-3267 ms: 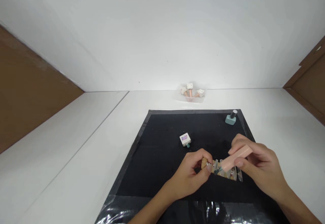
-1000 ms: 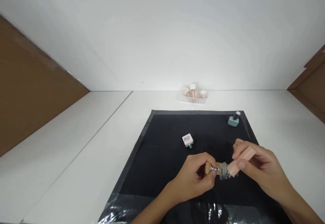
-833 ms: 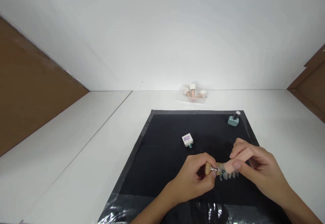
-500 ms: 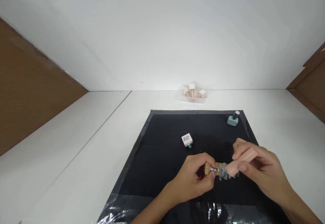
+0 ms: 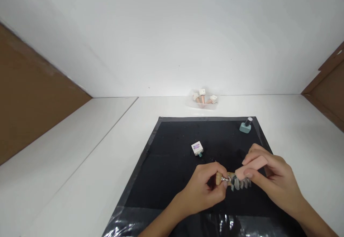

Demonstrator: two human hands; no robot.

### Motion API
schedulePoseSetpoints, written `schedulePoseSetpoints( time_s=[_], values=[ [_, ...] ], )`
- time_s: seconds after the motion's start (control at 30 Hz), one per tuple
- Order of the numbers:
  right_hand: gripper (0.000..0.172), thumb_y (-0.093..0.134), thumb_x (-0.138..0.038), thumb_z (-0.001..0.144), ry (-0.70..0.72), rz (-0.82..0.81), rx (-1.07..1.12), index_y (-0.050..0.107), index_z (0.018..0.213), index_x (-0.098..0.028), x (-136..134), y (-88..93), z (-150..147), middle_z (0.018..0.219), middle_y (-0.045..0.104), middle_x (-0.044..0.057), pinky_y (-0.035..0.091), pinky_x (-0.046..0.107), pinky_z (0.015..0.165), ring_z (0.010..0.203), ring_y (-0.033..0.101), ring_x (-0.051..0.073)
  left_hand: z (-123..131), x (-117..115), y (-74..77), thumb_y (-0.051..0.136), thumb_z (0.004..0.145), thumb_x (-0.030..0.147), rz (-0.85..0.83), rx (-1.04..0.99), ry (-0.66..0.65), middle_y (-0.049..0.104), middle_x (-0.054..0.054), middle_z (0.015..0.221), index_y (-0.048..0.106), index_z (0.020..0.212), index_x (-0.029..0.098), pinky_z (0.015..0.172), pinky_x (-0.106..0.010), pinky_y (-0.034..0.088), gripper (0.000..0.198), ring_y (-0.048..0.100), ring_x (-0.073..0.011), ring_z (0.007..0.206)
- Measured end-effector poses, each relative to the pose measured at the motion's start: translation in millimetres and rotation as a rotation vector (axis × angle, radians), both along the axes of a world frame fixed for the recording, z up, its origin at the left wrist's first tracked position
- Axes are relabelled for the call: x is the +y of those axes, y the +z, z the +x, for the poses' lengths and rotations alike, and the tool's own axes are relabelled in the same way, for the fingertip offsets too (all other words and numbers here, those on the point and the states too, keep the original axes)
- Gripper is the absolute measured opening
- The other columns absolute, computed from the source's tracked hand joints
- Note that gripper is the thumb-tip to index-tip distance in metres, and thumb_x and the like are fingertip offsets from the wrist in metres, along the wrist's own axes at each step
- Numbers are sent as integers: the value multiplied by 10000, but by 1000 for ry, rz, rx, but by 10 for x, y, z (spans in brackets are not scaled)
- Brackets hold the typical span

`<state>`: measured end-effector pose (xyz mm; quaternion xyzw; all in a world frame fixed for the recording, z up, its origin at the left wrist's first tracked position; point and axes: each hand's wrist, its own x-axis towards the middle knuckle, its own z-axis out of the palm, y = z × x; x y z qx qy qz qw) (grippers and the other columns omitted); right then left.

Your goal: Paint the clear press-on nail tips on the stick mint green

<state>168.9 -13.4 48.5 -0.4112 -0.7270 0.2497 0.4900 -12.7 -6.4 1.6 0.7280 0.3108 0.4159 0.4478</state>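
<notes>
My left hand point(image 5: 208, 187) pinches the end of a wooden clip point(image 5: 219, 178) with a metal spring, above the black mat. Several glossy grey-green nail tips point(image 5: 237, 184) fan out along the clip's right side. My right hand point(image 5: 274, 178) grips a pink rectangular block point(image 5: 252, 166), like a nail buffer, between thumb and fingers. The block's lower left end lies over the upper part of the nail tips; whether it touches them I cannot tell. Beyond my hands lies a small white square bottle point(image 5: 197, 147) with its greenish neck toward me and no cap on it.
On the black mat point(image 5: 172, 136) near its back right corner stands a teal nail polish bottle point(image 5: 245, 127) with a dark cap. A clear tray point(image 5: 193, 105) against the back wall holds white bottles with rose-gold caps. Brown panels point(image 5: 32, 97) flank the white table.
The pink block in my right hand has shifted left along the nail tips, uncovering more of them at the right. My left hand keeps its hold on the clip.
</notes>
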Motion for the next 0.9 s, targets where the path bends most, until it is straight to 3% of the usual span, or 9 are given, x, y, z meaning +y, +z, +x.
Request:
schedulePoseSetpoints(
  time_s=[0.13, 0.33, 0.6, 0.8, 0.9],
  values=[
    [253, 634, -314, 848, -53, 16, 16, 610, 614, -219, -6, -3, 22, 605, 641, -6, 447, 235, 479, 542, 555, 127, -1, -3, 1, 498, 668, 84, 13, 10, 6, 377, 73, 523, 501, 644, 162, 427, -127, 317, 81, 360, -37, 437],
    [320, 599, -395, 863, 77, -20, -2, 605, 599, -214, -16, 41, -4, 555, 612, 9, 434, 270, 468, 527, 535, 147, 1, 2, 5, 512, 654, 94, 24, 31, 6, 397, 73, 498, 505, 635, 165, 412, -128, 315, 74, 352, -36, 416],
    [246, 643, -321, 836, -46, 43, -48, 586, 617, -224, -4, 32, -3, 544, 593, -9, 398, 284, 485, 507, 510, 146, 4, 0, 4, 508, 637, 87, 34, 51, 16, 411, 72, 489, 513, 630, 165, 408, -125, 327, 78, 371, -37, 403],
    [294, 599, -389, 870, 97, 10, 4, 564, 631, -222, -13, 21, -6, 567, 605, -19, 415, 273, 529, 547, 506, 134, 6, 2, 0, 525, 647, 94, 80, 47, 23, 395, 75, 489, 513, 636, 160, 403, -126, 306, 69, 345, -33, 400],
    [305, 617, -345, 862, 69, 31, -72, 529, 603, -211, -10, 30, -18, 547, 589, -18, 389, 263, 490, 526, 498, 129, 9, -4, -23, 524, 646, 88, 97, 46, 18, 412, 71, 497, 523, 653, 159, 412, -125, 315, 71, 360, -35, 407]
  ],
)
